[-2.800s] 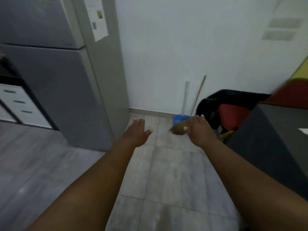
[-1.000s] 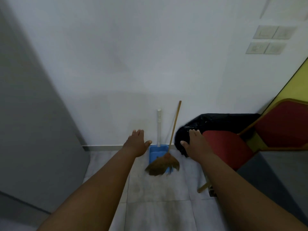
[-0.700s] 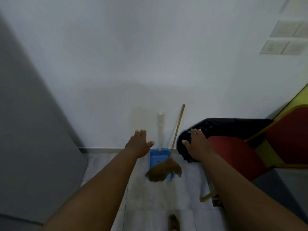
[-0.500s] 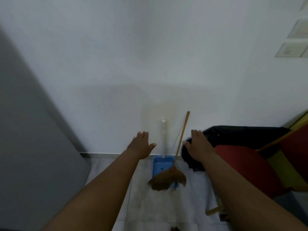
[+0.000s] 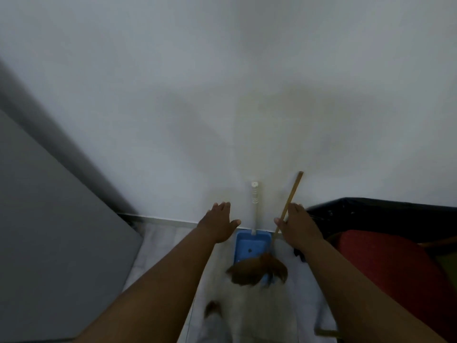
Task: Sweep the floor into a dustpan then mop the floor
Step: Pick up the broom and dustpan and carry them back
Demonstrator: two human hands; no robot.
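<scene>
A blue dustpan (image 5: 251,247) stands on the tiled floor against the white wall, its white handle (image 5: 254,206) pointing up. Beside it leans a broom with a thin wooden stick (image 5: 291,194) and a brown bristle head (image 5: 257,271) lying over the pan's front. My left hand (image 5: 218,225) hovers open just left of the dustpan handle, touching nothing. My right hand (image 5: 298,225) is open with fingers spread, right beside the broom stick; its thumb is at the stick but not closed around it.
A grey fridge side (image 5: 49,243) fills the left. At the right stand a black bin bag (image 5: 371,211) and a red padded chair (image 5: 385,266). A foot (image 5: 212,309) shows on the grey tiles (image 5: 158,246) below the broom head.
I have stepped closer to the wall. Both hands have moved toward the dustpan and broom, and my right hand has come up against the broom stick.
</scene>
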